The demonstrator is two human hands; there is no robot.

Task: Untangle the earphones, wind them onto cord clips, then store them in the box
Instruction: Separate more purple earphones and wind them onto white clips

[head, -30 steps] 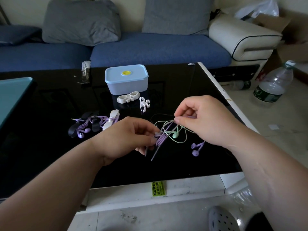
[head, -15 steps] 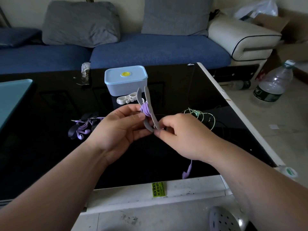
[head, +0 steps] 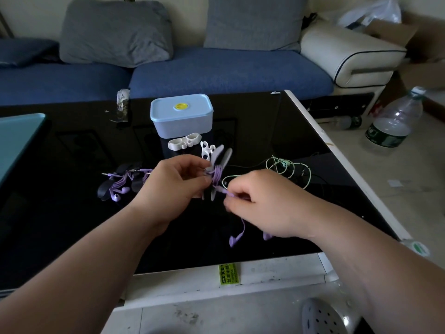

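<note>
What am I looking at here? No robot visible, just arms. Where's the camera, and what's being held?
There is no machine: these are a person's two bare hands. The one picture comes from a wide-angle camera worn on the head, looking forward and down, so the arms enter from the bottom. The left hand holds a grey cord clip with purple earphone cord wound round its middle. The right hand pinches the loose end of that cord; its two earbuds hang below. On the black table: a blue lidded box, two white clips, loose green earphones, and another purple set already on a black clip.
</note>
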